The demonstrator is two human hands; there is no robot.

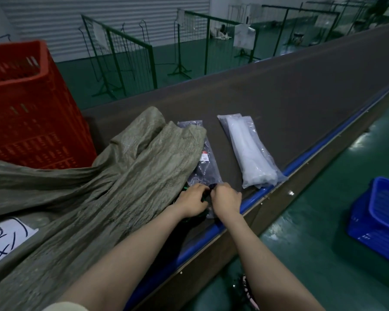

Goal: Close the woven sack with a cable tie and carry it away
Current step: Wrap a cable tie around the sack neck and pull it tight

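Note:
A grey-green woven sack [126, 176] lies crumpled across the dark conveyor belt [279, 97], its loose mouth end pointing away from me. Partly under the sack's edge lies a clear packet of black cable ties [206, 167]. A second packet, holding white cable ties [249, 153], rests to its right near the belt's blue edge. My left hand [192, 202] and my right hand [226, 199] meet at the near end of the black packet, fingers pinched on it. What the fingers hold inside is hidden.
A red plastic crate [29, 104] stands on the belt at the left, behind the sack. A white sheet with handwriting [5, 236] lies at the lower left. Blue baskets [380, 218] sit on the green floor to the right. Green wire racks [126, 55] stand beyond the belt.

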